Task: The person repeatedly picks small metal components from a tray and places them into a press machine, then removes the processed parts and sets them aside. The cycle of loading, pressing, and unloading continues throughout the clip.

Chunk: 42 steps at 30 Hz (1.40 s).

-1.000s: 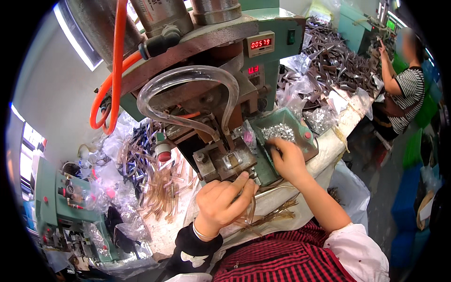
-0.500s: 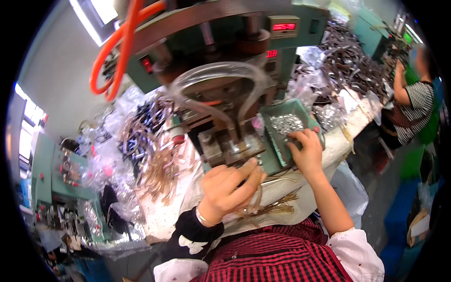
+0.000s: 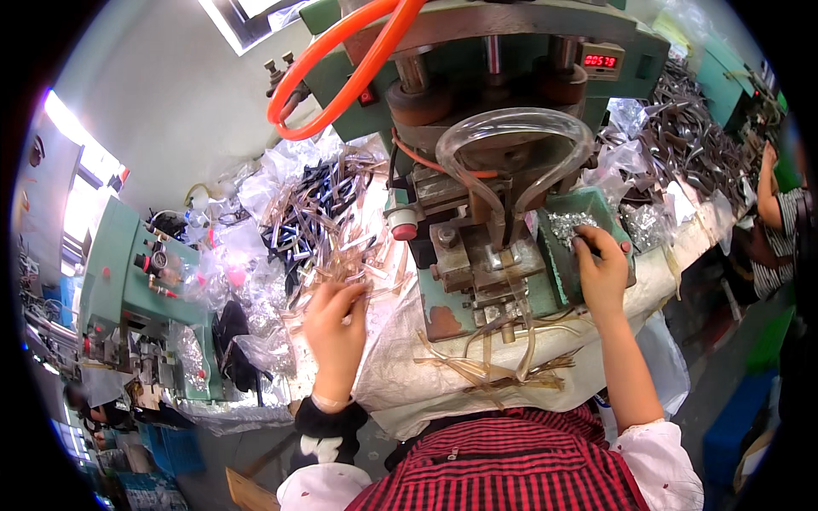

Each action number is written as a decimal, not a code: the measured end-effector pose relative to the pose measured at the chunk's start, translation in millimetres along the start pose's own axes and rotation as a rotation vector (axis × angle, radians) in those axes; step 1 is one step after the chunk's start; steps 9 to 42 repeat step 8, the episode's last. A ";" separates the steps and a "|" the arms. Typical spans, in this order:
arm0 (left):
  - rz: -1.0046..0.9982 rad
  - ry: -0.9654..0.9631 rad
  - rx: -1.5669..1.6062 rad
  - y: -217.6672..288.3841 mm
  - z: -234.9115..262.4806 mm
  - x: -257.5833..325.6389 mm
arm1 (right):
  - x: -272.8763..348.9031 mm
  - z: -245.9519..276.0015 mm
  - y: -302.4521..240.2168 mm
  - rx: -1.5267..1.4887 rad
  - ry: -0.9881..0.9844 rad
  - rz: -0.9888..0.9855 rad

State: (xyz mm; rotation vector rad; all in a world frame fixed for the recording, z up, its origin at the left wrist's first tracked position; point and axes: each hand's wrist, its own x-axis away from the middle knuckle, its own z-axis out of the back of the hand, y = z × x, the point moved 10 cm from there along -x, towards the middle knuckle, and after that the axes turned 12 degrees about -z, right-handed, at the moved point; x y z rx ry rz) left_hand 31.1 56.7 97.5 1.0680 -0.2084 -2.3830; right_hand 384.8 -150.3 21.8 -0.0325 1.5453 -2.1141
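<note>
At the near edge of a heap of thin brown translucent strips (image 3: 345, 260), my left hand (image 3: 334, 332) has its thumb and fingers drawn together. Anything between those fingertips is too small to make out. My right hand (image 3: 603, 274) reaches over a green tray (image 3: 554, 268), its thumb and fingertips pinched beside the small shiny metal pieces (image 3: 569, 226). What that pinch holds is hidden. Between my hands stands a green press with a metal fixture (image 3: 503, 260). A pale curved strip (image 3: 526, 332) extends from the fixture's front towards me.
Several loose strips (image 3: 477, 368) lie on the cloth in front of the press. A clear looped tube (image 3: 515, 119) and an orange hose (image 3: 341, 72) hang before it. A red button (image 3: 403, 226) is on its left. Dark curved pieces (image 3: 690, 128) heap at back right, near a person.
My left hand has gone from the front of the fixture leftward to the brown strips. My right hand stays at the metal pieces in the tray. The view has swung left.
</note>
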 end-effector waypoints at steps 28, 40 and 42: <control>0.106 -0.175 -0.079 -72.9 -82.5 34.6 | 15.4 17.6 15.0 0.185 0.064 0.009; 0.106 -0.175 -0.079 -72.9 -82.5 34.6 | 15.4 17.6 15.0 0.185 0.064 0.009; 0.106 -0.175 -0.079 -72.9 -82.5 34.6 | 15.4 17.6 15.0 0.185 0.064 0.009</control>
